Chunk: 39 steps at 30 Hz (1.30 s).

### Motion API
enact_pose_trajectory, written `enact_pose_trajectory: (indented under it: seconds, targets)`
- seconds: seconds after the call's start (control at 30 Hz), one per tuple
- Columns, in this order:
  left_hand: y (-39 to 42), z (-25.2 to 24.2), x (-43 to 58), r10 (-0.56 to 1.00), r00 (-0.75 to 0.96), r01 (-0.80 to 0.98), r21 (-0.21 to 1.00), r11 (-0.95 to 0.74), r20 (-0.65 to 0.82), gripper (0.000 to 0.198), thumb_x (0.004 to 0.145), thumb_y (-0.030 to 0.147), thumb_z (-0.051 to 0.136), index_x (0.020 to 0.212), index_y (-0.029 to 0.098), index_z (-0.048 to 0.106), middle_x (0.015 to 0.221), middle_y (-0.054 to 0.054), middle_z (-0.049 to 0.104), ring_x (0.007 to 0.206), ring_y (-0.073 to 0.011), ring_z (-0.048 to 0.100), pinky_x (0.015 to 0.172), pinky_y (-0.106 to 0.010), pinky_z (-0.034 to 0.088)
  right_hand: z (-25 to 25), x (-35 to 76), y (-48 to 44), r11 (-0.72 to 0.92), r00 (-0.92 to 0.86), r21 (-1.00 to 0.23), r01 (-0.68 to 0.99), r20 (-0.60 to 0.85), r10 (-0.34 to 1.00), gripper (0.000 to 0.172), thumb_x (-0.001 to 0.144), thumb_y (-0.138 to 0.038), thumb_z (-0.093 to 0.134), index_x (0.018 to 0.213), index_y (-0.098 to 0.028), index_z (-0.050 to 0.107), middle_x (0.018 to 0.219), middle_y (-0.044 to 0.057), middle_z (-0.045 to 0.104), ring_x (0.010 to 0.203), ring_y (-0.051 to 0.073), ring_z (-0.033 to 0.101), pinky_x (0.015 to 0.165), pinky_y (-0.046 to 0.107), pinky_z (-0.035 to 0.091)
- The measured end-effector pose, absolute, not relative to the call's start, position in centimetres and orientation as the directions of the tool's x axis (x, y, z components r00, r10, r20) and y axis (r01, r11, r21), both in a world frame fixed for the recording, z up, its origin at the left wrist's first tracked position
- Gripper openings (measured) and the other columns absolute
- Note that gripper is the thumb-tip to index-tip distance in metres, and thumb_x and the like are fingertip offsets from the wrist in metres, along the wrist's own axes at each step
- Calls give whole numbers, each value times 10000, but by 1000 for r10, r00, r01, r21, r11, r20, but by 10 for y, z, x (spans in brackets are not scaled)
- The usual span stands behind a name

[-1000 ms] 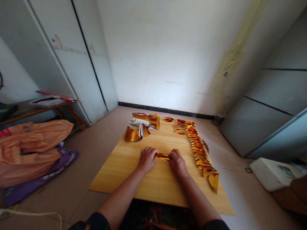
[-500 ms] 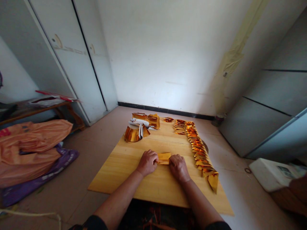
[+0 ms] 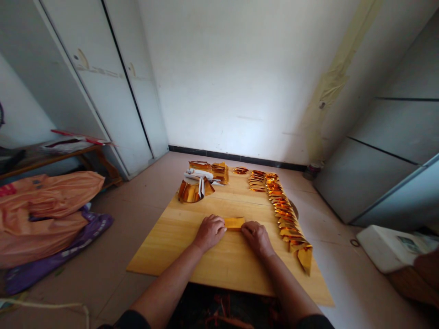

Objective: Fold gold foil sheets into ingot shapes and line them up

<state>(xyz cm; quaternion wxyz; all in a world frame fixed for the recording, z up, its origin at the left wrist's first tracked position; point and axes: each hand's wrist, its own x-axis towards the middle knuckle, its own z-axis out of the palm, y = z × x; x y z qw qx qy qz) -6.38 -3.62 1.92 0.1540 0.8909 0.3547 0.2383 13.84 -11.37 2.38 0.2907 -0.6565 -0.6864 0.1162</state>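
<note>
A folded strip of gold foil paper (image 3: pixel 234 223) lies flat near the middle of the wooden board (image 3: pixel 178 246). My left hand (image 3: pixel 210 232) is closed on its left end, and my right hand (image 3: pixel 258 237) is closed on its right end. To the right, a long row of folded gold foil pieces (image 3: pixel 285 219) overlaps down the board's edge. Curved gold foil sheets (image 3: pixel 190 191) stand at the back left, beside a white bundle (image 3: pixel 199 175) and a stack of gold foil (image 3: pixel 220 173). My fingertips are partly hidden under the curled fingers.
Pinkish tiled floor surrounds the board. An orange sack (image 3: pixel 51 205) and a purple bag (image 3: pixel 61 256) lie on the left, below a low wooden bench (image 3: pixel 99 157). A white box (image 3: pixel 387 249) sits at the right. Grey cabinets (image 3: pixel 380 160) flank the white wall.
The foil strip between my hands looks narrower, its near edge now farther from me. Both hands have barely shifted and keep their hold on its ends.
</note>
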Motion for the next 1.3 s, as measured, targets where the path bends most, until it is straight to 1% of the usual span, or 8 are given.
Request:
enact_pose_trajectory:
  seconds: [0.2,0.53,0.7,0.83,1.0,1.07,1.13,1.3]
  targets:
    - [-33,19,-55,742,610,658,345,-669,277,155,834,204,523,712,175,615,848,-45,614,857,-173,532,780,-290,406,26,133,-108,4,121,-539,843,197,973,193,859,-224,468,807,-199,653,819,32,684,789,148,613,720,216,384]
    - [-35,24,-50,805,565,775,218,-593,182,168,823,281,535,693,186,584,842,-52,563,849,-187,521,720,-287,394,29,125,-104,-119,195,-416,901,144,970,152,854,-202,496,780,-205,629,813,15,677,778,129,594,693,203,319]
    - [-36,27,-49,819,557,792,207,-574,142,145,816,265,538,706,188,593,860,-52,566,869,-187,522,733,-285,394,32,121,-105,-157,216,-368,916,126,968,115,846,-185,515,812,-196,624,815,17,652,807,129,578,702,204,314]
    - [-38,27,-48,830,540,803,208,-558,140,95,812,260,552,754,196,592,875,-49,565,880,-190,514,745,-290,389,36,119,-108,-157,219,-301,940,184,958,108,845,-202,531,881,-203,633,912,40,615,871,153,544,716,220,331]
    - [-46,29,-46,799,549,786,175,-593,245,66,828,258,551,865,213,582,915,-48,577,911,-213,508,748,-321,376,32,110,-107,-37,66,-157,987,190,980,166,884,-202,489,976,-236,623,976,61,602,915,175,534,719,242,354]
    - [-49,30,-45,763,589,758,145,-636,265,98,866,240,495,870,213,588,921,-61,588,932,-222,511,765,-339,370,28,107,-105,-47,70,-161,986,139,988,203,899,-178,445,1006,-238,605,989,55,608,843,151,566,658,230,357]
    - [-50,30,-44,746,619,739,140,-659,244,162,893,208,436,866,204,596,903,-71,607,922,-221,528,777,-349,368,27,105,-101,-128,146,-183,975,88,985,225,905,-168,406,1006,-232,597,968,51,615,767,132,590,602,221,351]
    - [-49,28,-41,792,594,760,227,-609,139,173,874,159,435,878,193,605,890,-59,659,874,-203,582,768,-330,380,37,102,-97,-257,259,-221,941,-19,966,214,891,-224,414,998,-218,599,923,52,634,774,148,629,604,223,370]
